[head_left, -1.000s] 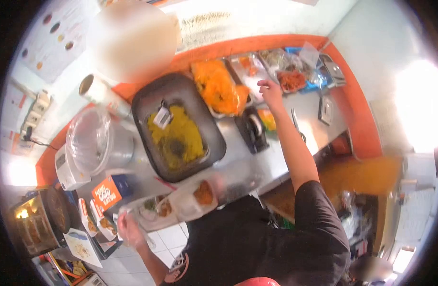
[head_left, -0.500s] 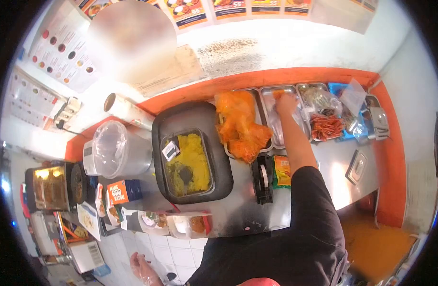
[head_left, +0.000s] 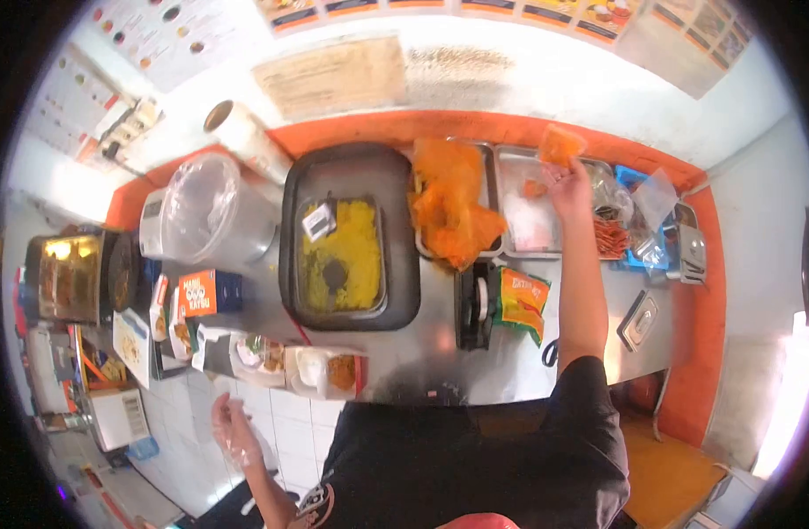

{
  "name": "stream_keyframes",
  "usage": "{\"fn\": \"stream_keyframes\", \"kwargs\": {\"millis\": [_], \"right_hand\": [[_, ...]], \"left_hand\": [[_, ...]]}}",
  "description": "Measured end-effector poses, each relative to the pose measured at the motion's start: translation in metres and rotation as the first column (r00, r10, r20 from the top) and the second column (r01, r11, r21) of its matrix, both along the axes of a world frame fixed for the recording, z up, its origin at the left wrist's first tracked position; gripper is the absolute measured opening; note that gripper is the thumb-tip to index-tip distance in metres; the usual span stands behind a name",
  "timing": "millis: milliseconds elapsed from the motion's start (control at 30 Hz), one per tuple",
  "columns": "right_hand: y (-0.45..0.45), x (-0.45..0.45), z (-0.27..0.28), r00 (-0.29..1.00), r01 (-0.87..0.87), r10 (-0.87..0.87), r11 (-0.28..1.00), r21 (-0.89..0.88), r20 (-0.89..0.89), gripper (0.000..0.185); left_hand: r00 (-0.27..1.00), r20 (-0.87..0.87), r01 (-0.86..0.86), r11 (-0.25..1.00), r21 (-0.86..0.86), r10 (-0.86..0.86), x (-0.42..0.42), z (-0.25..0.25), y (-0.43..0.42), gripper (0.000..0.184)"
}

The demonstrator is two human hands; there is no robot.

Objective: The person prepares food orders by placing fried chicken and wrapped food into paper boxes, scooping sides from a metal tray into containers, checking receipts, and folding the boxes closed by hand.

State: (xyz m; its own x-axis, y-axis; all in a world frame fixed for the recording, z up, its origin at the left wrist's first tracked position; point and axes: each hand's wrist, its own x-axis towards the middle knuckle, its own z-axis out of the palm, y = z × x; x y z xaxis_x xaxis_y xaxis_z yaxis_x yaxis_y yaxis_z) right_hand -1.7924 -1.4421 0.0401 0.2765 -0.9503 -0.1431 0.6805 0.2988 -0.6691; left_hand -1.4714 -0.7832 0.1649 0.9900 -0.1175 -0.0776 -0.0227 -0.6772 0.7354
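Note:
My right hand (head_left: 567, 183) is raised over the back edge of the metal trays, its fingers closed on a small clear bag of orange stuff (head_left: 563, 144). Just below lies a metal tray (head_left: 519, 198) with another small orange piece (head_left: 534, 188) in it. Left of that tray, a large orange-filled plastic bag (head_left: 453, 203) rests on another tray. My left hand (head_left: 233, 432), in a clear plastic glove, hangs off the front edge of the counter with loose, parted fingers and nothing in it. Near it stand open boxes of food (head_left: 325, 370).
A black tray holds a pan of yellow food (head_left: 360, 247) with a dark scoop. A clear tub (head_left: 206, 212) stands to its left. A tape dispenser (head_left: 473, 309), a green-and-yellow packet (head_left: 522, 300), red sachets (head_left: 609, 238) and a metal lid (head_left: 638, 320) sit toward the right.
My right hand has risen out of the metal tray, bringing up the small orange bag. My left hand has shifted up and left. The view has tilted.

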Motion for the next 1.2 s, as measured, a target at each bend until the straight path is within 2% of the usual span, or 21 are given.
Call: {"fn": "stream_keyframes", "kwargs": {"millis": [33, 100, 133, 167, 233, 300, 333, 367, 433, 467, 500, 567, 600, 667, 767, 867, 967, 1067, 1100, 1167, 1200], "right_hand": [[0.027, 0.006, 0.018, 0.994, -0.048, 0.044, 0.998, 0.031, 0.099, 0.023], [0.085, 0.01, 0.048, 0.976, -0.199, 0.209, 0.97, -0.136, 0.062, 0.022], [0.107, 0.011, 0.048, 0.985, -0.162, 0.158, 0.985, -0.06, -0.065, 0.023], [0.134, 0.02, 0.047, 0.972, -0.126, 0.125, 0.992, 0.005, -0.199, 0.024], [0.218, 0.055, 0.08, 0.908, -0.165, 0.12, 0.983, -0.079, -0.402, 0.026], [0.299, 0.09, 0.089, 0.907, -0.262, 0.219, 0.962, -0.073, -0.36, 0.028], [0.332, 0.096, 0.072, 0.865, -0.408, 0.374, 0.912, -0.035, -0.335, 0.028], [0.363, 0.102, 0.055, 0.803, -0.535, 0.51, 0.845, 0.004, -0.308, 0.029], [0.439, 0.151, 0.057, 0.622, -0.677, 0.617, 0.733, 0.064, -0.482, 0.03], [0.473, 0.176, 0.06, 0.529, -0.744, 0.707, 0.653, 0.143, -0.47, 0.029], [0.498, 0.201, 0.057, 0.395, -0.8, 0.789, 0.547, 0.245, -0.471, 0.03], [0.541, 0.242, 0.036, 0.273, -0.827, 0.847, 0.449, 0.338, -0.456, 0.032], [0.556, 0.262, 0.027, 0.307, -0.82, 0.832, 0.477, 0.315, -0.462, 0.034], [0.58, 0.293, 0.008, 0.367, -0.804, 0.805, 0.526, 0.276, -0.466, 0.037], [0.612, 0.316, -0.025, 0.38, -0.615, 0.218, 0.786, -0.069, -0.899, 0.044], [0.634, 0.32, -0.009, 0.398, -0.489, 0.103, 0.864, -0.116, -0.911, 0.044], [0.649, 0.312, -0.018, 0.338, -0.596, 0.363, 0.797, 0.102, -0.868, 0.035], [0.664, 0.303, -0.028, 0.138, -0.606, 0.512, 0.721, 0.337, -0.848, 0.027], [0.669, 0.293, -0.046, 0.125, -0.557, 0.453, 0.768, 0.315, -0.883, 0.025], [0.671, 0.275, -0.06, 0.141, -0.257, 0.059, 0.966, 0.021, -0.988, 0.025], [0.669, 0.266, -0.061, 0.097, -0.106, -0.141, 0.983, -0.151, -0.985, 0.026]], "left_hand": [[1.0, 0.0, 0.01, 0.999, 0.038, -0.01, 0.004, 0.001, 0.001, 0.032], [0.997, 0.074, 0.04, 0.998, -0.041, -0.037, 0.013, -0.007, 0.002, 0.029], [0.992, 0.102, 0.063, 0.997, 0.049, -0.067, 0.032, -0.022, 0.02, 0.03], [0.975, 0.159, 0.153, 0.988, 0.009, -0.153, 0.035, -0.015, 0.024, 0.03], [0.989, 0.133, 0.077, 0.996, -0.051, -0.07, 0.056, -0.008, 0.023, 0.027], [0.994, 0.101, 0.053, 0.995, -0.088, -0.044, 0.089, -0.015, 0.045, 0.026], [0.995, 0.085, 0.061, 0.989, -0.138, -0.049, 0.103, -0.02, 0.056, 0.026], [0.996, 0.061, 0.078, 0.98, -0.184, -0.068, 0.116, -0.025, 0.066, 0.026], [0.991, 0.038, 0.133, 0.98, -0.148, -0.129, 0.149, -0.042, 0.086, 0.023], [0.987, 0.021, 0.163, 0.978, -0.13, -0.162, 0.164, -0.053, 0.097, 0.021], [0.978, -0.017, 0.21, 0.977, 0.033, -0.21, 0.18, -0.068, 0.107, 0.02], [0.887, 0.045, 0.452, 0.884, 0.118, -0.459, 0.205, -0.104, 0.118, 0.024], [0.818, 0.072, 0.555, 0.816, 0.161, -0.571, 0.213, -0.117, 0.119, 0.026], [0.805, -0.03, 0.566, 0.754, 0.334, -0.592, 0.215, -0.113, 0.096, 0.03], [0.774, -0.09, 0.571, 0.629, 0.528, -0.627, 0.212, -0.123, 0.074, 0.034], [0.764, -0.03, 0.529, 0.599, 0.6, -0.645, 0.22, -0.151, 0.062, 0.031], [0.745, 0.013, 0.551, 0.625, 0.553, -0.667, 0.226, -0.171, 0.063, 0.025], [0.721, -0.025, 0.629, 0.638, 0.444, -0.693, 0.236, -0.161, 0.07, 0.025], [0.711, -0.045, 0.657, 0.639, 0.4, -0.702, 0.239, -0.154, 0.071, 0.025], [0.682, 0.092, 0.655, 0.662, 0.363, -0.725, 0.241, -0.146, 0.079, 0.027], [0.667, 0.162, 0.652, 0.676, 0.343, -0.727, 0.243, -0.143, 0.083, 0.028]]}}
